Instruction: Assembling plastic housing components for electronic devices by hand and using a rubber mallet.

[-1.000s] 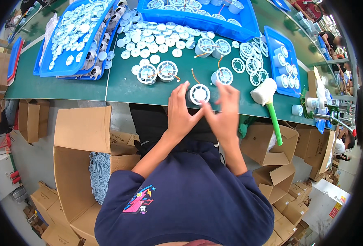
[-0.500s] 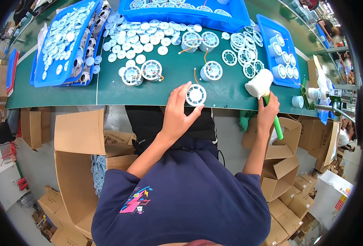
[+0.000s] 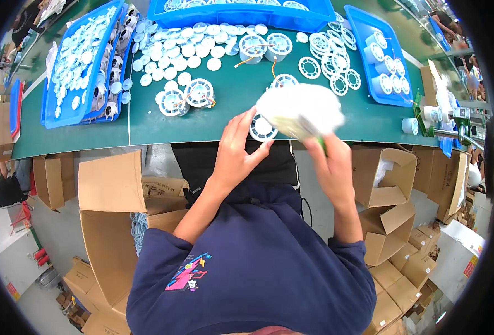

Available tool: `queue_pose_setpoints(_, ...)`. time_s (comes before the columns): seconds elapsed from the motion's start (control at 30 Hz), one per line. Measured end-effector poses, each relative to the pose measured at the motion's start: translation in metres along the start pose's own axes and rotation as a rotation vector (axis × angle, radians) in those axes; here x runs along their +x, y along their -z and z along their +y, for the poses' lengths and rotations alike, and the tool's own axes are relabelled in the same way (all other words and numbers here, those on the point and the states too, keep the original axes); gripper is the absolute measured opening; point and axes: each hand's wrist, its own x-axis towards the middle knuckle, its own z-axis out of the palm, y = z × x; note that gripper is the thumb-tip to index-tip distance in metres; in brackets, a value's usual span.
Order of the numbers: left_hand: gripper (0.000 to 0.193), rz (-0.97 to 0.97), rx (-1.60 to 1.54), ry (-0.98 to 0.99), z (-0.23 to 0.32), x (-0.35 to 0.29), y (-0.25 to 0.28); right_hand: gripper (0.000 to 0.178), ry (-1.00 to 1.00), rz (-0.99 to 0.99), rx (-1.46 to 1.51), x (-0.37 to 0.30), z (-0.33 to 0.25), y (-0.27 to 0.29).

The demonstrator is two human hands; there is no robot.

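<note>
My left hand [image 3: 234, 149] steadies a white round housing with a slotted top [image 3: 261, 129] at the table's near edge, thumb and fingers on either side of it. In my right hand [image 3: 334, 170] is a mallet [image 3: 300, 109] with a bulky white head and a green handle. Its head, smeared by motion, hangs above and just right of the housing and covers part of it. Behind the mallet, another slotted housing [image 3: 285, 81] shows only its far edge. A pair of similar housings with short wires [image 3: 199, 92] stands to the left.
Many pale discs [image 3: 187, 50] lie loose on the green table [image 3: 230, 84]. Slotted rings [image 3: 309, 67] are heaped at the right. Blue trays of parts stand left [image 3: 93, 106], at the back [image 3: 230, 18] and right [image 3: 392, 100]. Open cardboard boxes [image 3: 110, 184] sit below the table edge.
My right hand has swung the mallet leftward from the table's right side to above the housing. My left hand keeps its hold on the housing; the whole view has shifted slightly.
</note>
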Motion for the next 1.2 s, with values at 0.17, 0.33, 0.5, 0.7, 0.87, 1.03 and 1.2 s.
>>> queue_pose_setpoints(0.17,0.076,0.007,0.102,-0.058,0.003,0.001,0.003,0.021,-0.039,-0.018,-0.005,0.003,0.006,0.006)
queue_pose_setpoints(0.33,0.083,-0.045,0.106,-0.086,-0.005,0.005,0.010,0.019,-0.135,0.060,-0.064,-0.031,0.030,0.000)
queue_pose_setpoints(0.5,0.097,0.038,-0.005,-0.062,-0.010,0.000,0.002,0.036,0.147,0.000,-0.272,-0.051,0.033,0.000)
queue_pose_setpoints(0.7,0.102,0.146,0.022,-0.048,-0.012,-0.010,-0.008,0.065,0.323,-0.173,-0.451,-0.031,-0.011,-0.005)
queue_pose_setpoints(0.87,0.099,0.223,-0.009,-0.019,-0.013,-0.013,-0.014,0.059,0.405,-0.158,-0.532,-0.007,-0.032,-0.005)
queue_pose_setpoints(1.03,0.106,0.196,0.022,0.041,-0.014,-0.016,-0.020,0.047,0.441,-0.115,-0.475,0.028,-0.044,-0.004)
queue_pose_setpoints(1.2,0.102,0.235,0.039,-0.017,-0.014,-0.014,-0.019,0.042,0.306,-0.196,-0.648,0.058,-0.053,0.006)
